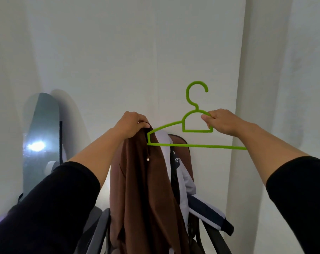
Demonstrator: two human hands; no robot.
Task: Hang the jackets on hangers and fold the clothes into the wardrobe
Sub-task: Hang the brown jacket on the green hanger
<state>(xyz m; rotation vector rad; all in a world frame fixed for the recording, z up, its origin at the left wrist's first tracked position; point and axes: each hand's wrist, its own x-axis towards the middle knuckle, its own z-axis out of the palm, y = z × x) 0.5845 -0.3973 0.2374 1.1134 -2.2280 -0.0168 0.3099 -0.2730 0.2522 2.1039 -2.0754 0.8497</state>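
A brown jacket (146, 189) hangs down from my left hand (131, 123), which grips its top edge at the middle of the view. My right hand (222, 122) holds a bright green plastic hanger (192, 145) by its right shoulder, hook pointing up. The hanger's left tip touches the brown jacket just below my left hand. Behind the brown jacket, a white jacket with navy stripes (201, 209) is draped over a chair back.
A dark chair (216, 237) stands below, partly hidden by the clothes. A grey oval mirror (41, 143) leans at the left and reflects a bright light. White walls fill the background, with a white pillar (262, 107) at the right.
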